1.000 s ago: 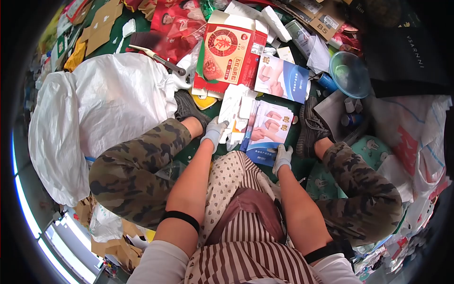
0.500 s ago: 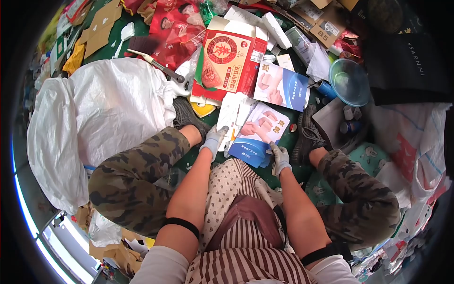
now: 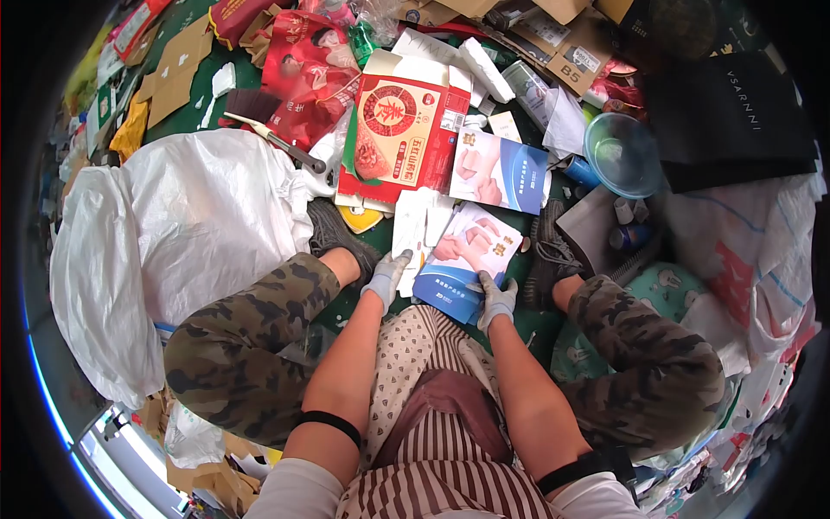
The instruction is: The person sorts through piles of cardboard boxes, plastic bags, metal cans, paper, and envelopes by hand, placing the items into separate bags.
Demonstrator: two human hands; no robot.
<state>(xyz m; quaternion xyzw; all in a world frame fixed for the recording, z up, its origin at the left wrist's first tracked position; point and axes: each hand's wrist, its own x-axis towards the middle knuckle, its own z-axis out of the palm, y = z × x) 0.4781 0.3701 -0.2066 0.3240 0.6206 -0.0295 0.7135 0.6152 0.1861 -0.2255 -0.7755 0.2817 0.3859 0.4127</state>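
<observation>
Between my feet lies a blue and white booklet stack with a picture of hands on its cover. My right hand rests with spread fingers on its lower right edge. My left hand, in a pale glove like the right, touches the lower end of the white packaging left of the booklets; its fingers are partly bent and I cannot make out a grip. A similar booklet lies beyond, beside a red and cream box.
A large white sack stands at the left. A brush lies near it. A clear blue bowl and a black bag are at the right. Cardboard and red packaging lie at the back.
My right hand has moved from the booklets' right edge onto their lower right part, its fingers more spread. The whole view has shifted slightly, and my left hand remains by the white packaging.
</observation>
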